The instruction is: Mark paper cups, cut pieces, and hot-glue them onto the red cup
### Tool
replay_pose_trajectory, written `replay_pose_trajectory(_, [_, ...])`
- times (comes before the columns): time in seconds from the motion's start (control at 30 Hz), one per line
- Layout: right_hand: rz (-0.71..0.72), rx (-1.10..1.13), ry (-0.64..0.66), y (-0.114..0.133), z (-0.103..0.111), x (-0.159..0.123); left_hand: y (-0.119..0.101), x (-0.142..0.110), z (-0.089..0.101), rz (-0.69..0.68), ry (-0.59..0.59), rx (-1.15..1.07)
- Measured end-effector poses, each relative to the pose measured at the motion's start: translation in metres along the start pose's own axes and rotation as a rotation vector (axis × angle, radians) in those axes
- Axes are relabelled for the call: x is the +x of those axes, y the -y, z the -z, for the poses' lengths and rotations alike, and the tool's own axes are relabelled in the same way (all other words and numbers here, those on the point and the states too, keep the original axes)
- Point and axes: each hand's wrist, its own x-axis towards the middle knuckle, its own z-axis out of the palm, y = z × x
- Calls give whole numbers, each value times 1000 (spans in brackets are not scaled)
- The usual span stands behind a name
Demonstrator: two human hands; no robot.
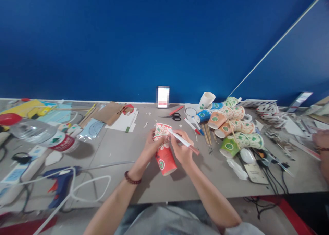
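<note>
Two red patterned paper cups [166, 159], joined end to end, are gripped in my left hand [150, 146] over the middle of the table. The lower cup is plain red with a round green badge; the upper part has white scallop shapes. My right hand [183, 150] is closed on a white marker [183, 140] with a reddish end. Its slim tip points at the upper cup's side; whether it touches I cannot tell. Beyond my hands lie black-handled scissors [176, 116] and a red strip [176, 110].
More joined cups in green, orange and blue [229, 146] lie to the right, beside markers [191, 126] and wooden sticks [205, 134]. At left are a plastic bottle [38, 130], a blue glue gun [61, 183] and a white cable. A phone-like screen [163, 97] stands at the wall; another person's hand [321, 139] is far right.
</note>
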Motion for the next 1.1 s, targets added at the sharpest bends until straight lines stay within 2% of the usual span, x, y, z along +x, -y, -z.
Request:
replay_pose_trajectory(0.4, [-26,34,-10,0,0,0,2,1,0,6,17,0])
replay_pose_trajectory(0.57, [-14,28,1,0,1,0,1,1,0,-14,-11,8])
replay_pose_trajectory(1.1, [30,28,-47,-1,-1,0,-2,-1,0,50,56,24])
